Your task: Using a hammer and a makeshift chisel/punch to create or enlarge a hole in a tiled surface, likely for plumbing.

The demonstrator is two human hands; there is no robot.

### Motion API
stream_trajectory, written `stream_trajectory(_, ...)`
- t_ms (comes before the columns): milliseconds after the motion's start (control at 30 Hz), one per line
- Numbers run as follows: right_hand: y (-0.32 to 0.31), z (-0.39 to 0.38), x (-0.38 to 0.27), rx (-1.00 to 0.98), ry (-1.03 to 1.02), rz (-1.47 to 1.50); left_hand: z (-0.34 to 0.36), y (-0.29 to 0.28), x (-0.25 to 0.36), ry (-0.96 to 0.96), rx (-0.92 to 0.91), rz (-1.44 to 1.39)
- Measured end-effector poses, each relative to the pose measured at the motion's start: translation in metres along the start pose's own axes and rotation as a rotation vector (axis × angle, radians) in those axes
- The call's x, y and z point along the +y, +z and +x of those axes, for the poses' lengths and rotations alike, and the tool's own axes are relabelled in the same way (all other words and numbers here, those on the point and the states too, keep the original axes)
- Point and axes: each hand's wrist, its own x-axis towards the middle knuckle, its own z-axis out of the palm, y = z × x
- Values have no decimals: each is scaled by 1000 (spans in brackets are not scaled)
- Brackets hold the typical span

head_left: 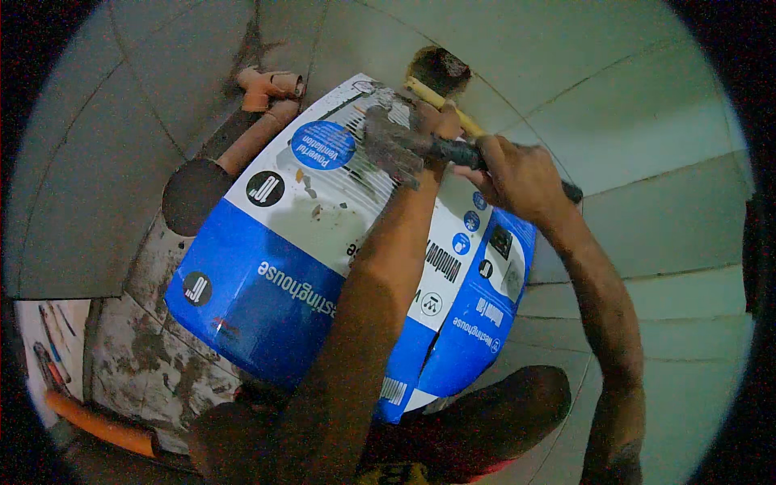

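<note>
A white-and-blue cardboard box (259,295), marked with grit, lies below my hands. My right hand (513,178) is closed round the black handle of a tool (570,190), whose dusty grey head (388,141) is over the box's top part. My left hand (436,121) is closed at a slim yellow rod (432,94), largely hidden behind that tool and my left forearm. The rod lies beside a dark, rough-edged hole (440,69) in the pale tiles.
Orange pipe fittings (267,85) and a pipe (255,137) lie at upper left, beside a dark round opening (194,194). Pliers and other hand tools (52,339) lie at lower left near another orange pipe (105,420). Tiled surfaces (638,250) surround the box. My knee (541,396) is low right.
</note>
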Motion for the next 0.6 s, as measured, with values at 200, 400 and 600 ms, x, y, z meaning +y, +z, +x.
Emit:
stream_trajectory(200, 1, 47, 26, -133, 83, -86, -19, 4, 28, -196, 93, -425)
stream_trajectory(400, 8, 46, 33, -67, 22, -106, -6, 23, -13, 116, 252, 246)
stream_trajectory(600, 5, 52, 35, -93, 104, -136, -2, 12, -2, 130, 266, -216)
